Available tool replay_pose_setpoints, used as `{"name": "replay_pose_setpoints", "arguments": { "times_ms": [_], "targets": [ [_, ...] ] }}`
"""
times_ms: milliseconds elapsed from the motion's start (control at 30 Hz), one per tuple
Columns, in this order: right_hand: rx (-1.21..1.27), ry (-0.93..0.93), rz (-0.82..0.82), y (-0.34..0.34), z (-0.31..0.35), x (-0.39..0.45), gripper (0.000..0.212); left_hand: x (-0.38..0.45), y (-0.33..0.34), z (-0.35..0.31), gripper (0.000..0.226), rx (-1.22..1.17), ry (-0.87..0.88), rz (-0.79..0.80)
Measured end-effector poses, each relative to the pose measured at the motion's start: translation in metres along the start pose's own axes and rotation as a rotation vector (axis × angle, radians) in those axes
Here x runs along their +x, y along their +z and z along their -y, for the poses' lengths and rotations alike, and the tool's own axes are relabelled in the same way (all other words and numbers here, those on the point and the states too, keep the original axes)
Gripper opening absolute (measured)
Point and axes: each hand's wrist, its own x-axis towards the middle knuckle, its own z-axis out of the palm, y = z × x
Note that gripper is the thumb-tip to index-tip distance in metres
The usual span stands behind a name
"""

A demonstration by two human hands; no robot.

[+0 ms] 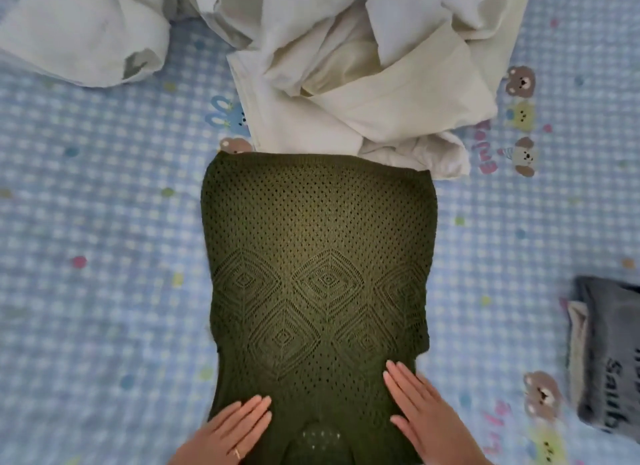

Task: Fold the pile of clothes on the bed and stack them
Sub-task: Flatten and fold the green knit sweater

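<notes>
Both hands lie flat and released on the green knit, smoothing it before the fold.

Left hand and right hand press palm-down, fingers straight, gripping nothing, on the near end of the dark green knitted top, which stretches away from the fingertips across the checked bed sheet. Just beyond its far edge, touching it, sits the unfolded pile of white clothes; well out past the right hand lies a folded grey garment on something pale. The step looks like flattening; next, I judge, each hand must pinch a near corner and carry it toward the far edge, keeping the loose knit square.
</notes>
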Motion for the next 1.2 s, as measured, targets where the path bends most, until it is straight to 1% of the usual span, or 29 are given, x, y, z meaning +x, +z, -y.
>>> {"name": "replay_pose_setpoints", "arguments": {
  "times_ms": [33,67,100,133,167,233,267,300,333,367,400,433,467,500,567,600,700,800,867,933,1033,1100,1200],
  "targets": [
    [0.025,0.047,-0.020,0.000,0.001,-0.011,0.061,-0.009,-0.002,0.000,0.051,-0.005,-0.040,0.024],
    [0.021,0.046,-0.049,0.004,0.004,-0.020,0.062,-0.022,-0.002,-0.003,0.051,-0.036,-0.047,0.021],
    [-0.007,-0.010,-0.085,0.010,0.007,-0.028,0.061,-0.031,-0.003,-0.005,0.051,-0.058,-0.033,0.017],
    [-0.062,-0.092,-0.098,0.015,0.012,-0.034,0.058,-0.039,-0.007,-0.004,0.051,-0.093,-0.030,0.046],
    [-0.088,-0.166,-0.072,0.018,0.016,-0.037,0.056,-0.041,-0.013,-0.004,0.050,-0.139,-0.049,0.070],
    [-0.018,-0.232,-0.055,0.022,0.022,-0.039,0.048,-0.042,-0.023,0.000,0.047,-0.274,-0.089,0.035],
    [0.088,-0.192,-0.035,0.017,0.025,-0.038,0.044,-0.036,-0.032,0.005,0.042,-0.338,-0.127,0.038],
    [0.218,-0.110,-0.005,0.010,0.027,-0.038,0.038,-0.031,-0.042,0.007,0.035,-0.416,-0.228,0.038],
    [0.306,-0.019,-0.055,0.004,0.028,-0.036,0.030,-0.024,-0.050,0.008,0.029,-0.541,-0.360,0.021],
    [0.392,0.055,-0.095,0.000,0.027,-0.031,0.028,-0.016,-0.056,0.010,0.028,-0.669,-0.519,-0.016],
    [0.523,0.156,-0.101,-0.007,0.026,-0.025,0.029,-0.009,-0.062,0.014,0.029,-0.739,-0.610,-0.095],
    [0.666,0.264,-0.155,-0.016,0.022,-0.017,0.031,0.002,-0.070,0.022,0.024,-0.789,-0.683,-0.174],
    [0.785,0.370,-0.260,-0.028,0.017,-0.006,0.033,0.013,-0.077,0.033,0.017,-0.871,-0.769,-0.239],
    [0.825,0.419,-0.372,-0.041,0.009,0.006,0.032,0.024,-0.086,0.048,0.017,-0.908,-0.817,-0.287],
    [0.874,0.458,-0.483,-0.066,-0.008,0.031,0.025,0.049,-0.098,0.081,0.030,-0.913,-0.876,-0.370],
    [0.870,0.458,-0.516,-0.078,-0.018,0.043,0.021,0.062,-0.106,0.097,0.031,-0.908,-0.897,-0.387],
    [0.855,0.477,-0.571,-0.104,-0.045,0.079,0.017,0.103,-0.121,0.141,0.024,-0.909,-0.922,-0.450],
    [0.871,0.488,-0.637,-0.128,-0.065,0.115,0.020,0.139,-0.126,0.180,0.012,-0.905,-0.938,-0.458],
    [0.861,0.507,-0.647,-0.140,-0.076,0.136,0.022,0.159,-0.127,0.200,0.005,-0.898,-0.950,-0.446],
    [0.832,0.528,-0.640,-0.148,-0.088,0.155,0.020,0.176,-0.124,0.220,0.006,-0.893,-0.961,-0.436],
    [0.855,0.561,-0.626,-0.154,-0.106,0.179,0.009,0.197,-0.117,0.246,0.007,-0.872,-0.989,-0.432],
    [0.846,0.571,-0.618,-0.156,-0.119,0.194,0.006,0.209,-0.112,0.264,0.006,-0.861,-1.003,-0.432],
    [0.810,0.595,-0.606,-0.156,-0.136,0.218,0.008,0.225,-0.103,0.285,0.006,-0.840,-1.017,-0.418]
  ]
}}
